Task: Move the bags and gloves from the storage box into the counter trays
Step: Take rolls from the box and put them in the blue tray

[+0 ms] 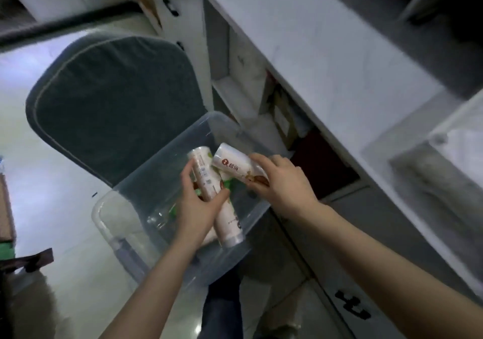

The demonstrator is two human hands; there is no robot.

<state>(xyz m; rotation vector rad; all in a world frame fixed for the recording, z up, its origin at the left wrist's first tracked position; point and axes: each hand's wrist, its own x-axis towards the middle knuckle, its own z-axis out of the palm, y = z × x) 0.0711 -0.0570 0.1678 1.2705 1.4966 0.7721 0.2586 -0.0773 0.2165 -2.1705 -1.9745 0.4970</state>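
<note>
A clear plastic storage box (122, 236) sits on a grey-green cushioned chair in the middle of the head view. My left hand (194, 209) reaches into the box and grips two white rolls of bags (205, 174), which stick out above and below my fingers. My right hand (281, 180) holds another white roll of bags (234, 165) with a red logo, tilted over the box's right side. Something green lies on the box's floor, mostly hidden by my hands. I see no gloves that I can make out.
The chair's cushioned back (115, 98) rises behind the box. A white counter (326, 59) runs along the right, with open shelves under it holding boxes. A clear tray (444, 171) stands on the counter at right. Pale floor lies at left.
</note>
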